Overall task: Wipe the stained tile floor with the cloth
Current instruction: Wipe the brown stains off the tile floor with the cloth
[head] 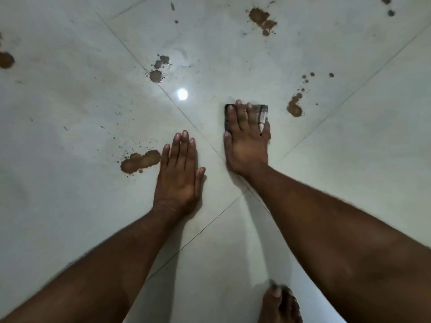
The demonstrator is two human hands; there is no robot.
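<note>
A small dark folded cloth [261, 114] lies on the pale tile floor [233, 54] at centre right. My right hand [246, 138] presses flat on it with straight fingers, covering most of it. My left hand [178, 173] rests flat on the bare tile with fingers straight, apart from the cloth. A brown stain [140, 162] sits just left of my left hand. Another brown stain [295, 107] lies to the right of the cloth. More brown stains [158, 71] lie beyond the hands, and a further brown patch [262, 18] is at the top.
Dark grout lines [205, 134] cross between my hands. A bright light reflection [182, 93] shines on the tile. My bare foot [278, 304] is at the bottom edge. Another brown patch [5, 59] sits at the far left, and small dark spots [390, 12] at the top right.
</note>
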